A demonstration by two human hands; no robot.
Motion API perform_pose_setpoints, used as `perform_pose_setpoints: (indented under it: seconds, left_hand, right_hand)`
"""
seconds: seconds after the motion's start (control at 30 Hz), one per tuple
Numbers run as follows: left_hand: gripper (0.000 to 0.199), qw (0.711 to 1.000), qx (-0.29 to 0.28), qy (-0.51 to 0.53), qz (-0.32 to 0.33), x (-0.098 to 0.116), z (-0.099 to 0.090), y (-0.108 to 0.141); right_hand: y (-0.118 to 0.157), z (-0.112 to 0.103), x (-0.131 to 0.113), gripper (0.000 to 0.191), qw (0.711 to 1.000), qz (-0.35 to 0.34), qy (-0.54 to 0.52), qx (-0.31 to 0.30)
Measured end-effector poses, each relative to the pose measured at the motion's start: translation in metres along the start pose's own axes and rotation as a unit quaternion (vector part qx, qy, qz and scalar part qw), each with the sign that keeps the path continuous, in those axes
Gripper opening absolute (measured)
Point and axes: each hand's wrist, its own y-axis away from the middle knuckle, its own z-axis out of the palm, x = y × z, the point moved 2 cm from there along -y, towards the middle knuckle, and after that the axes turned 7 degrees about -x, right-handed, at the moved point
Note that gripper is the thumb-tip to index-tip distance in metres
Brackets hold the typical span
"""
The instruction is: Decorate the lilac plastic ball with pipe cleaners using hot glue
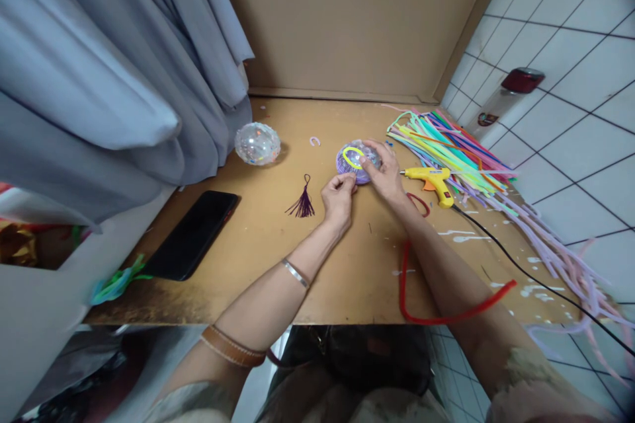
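While a tiled wall (580,86) rises on your right and a grey curtain (124,66) hangs at your left, the surface (357,264) spreads ahead, its near edge close to you. Fuzzy sticks (446,145) crowd its right side; a phone (193,234) lies leftward, with room to move between it and your left hand (339,199). Your right hand (384,173) has its fingers gripping a purple ball (352,158) near the middle; your left fingers pinch together at its near rim, what they hold hidden. A yellow ring (346,153) shows against the ball.
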Motion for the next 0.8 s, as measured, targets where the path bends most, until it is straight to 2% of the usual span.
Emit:
perform_pose_setpoints:
  seconds: [0.2,0.53,0.8]
  left_hand:
    - [0.011,1.000,0.005,0.001,-0.002,0.0008,0.0002,0.0006]
    - [0.018,1.000,0.000,0.001,0.001,0.0011,0.0007,-0.0002]
    - [0.015,1.000,-0.001,0.001,-0.001,0.0009,0.0008,-0.0001]
  right_hand:
    - [0.0003,0.0001,-0.0014,0.039,1.000,-0.001,-0.008,0.006]
    - [0.0013,-0.0006,-0.0020,0.038,1.000,0.007,0.000,0.013]
    - [0.0019,0.0000,-0.0012,0.039,1.000,0.008,-0.008,0.009]
